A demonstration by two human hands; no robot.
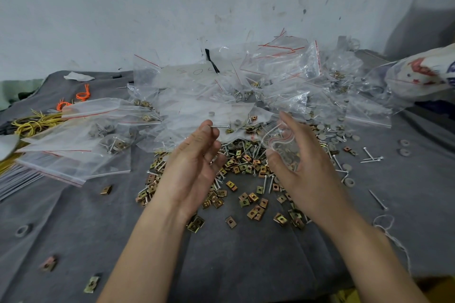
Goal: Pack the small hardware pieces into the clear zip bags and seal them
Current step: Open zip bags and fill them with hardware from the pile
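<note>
My left hand point(194, 167) is raised over the hardware pile and pinches a silver screw point(220, 126) between thumb and fingertip, the screw pointing right. My right hand point(302, 162) holds a small clear zip bag point(280, 145) with its mouth open toward the screw; grey washers show inside it. Below both hands lies a heap of brass-coloured clip nuts point(246, 170) mixed with screws on the grey cloth point(221, 253). Grey washers point(330, 135) lie scattered to the right.
A big mound of clear zip bags point(246, 81), some filled, is stacked against the wall. More flat bags point(71, 155) lie at the left beside yellow cords point(34, 123) and orange ties point(81, 96). Loose screws point(371, 158) and a printed sack point(423, 74) are at the right.
</note>
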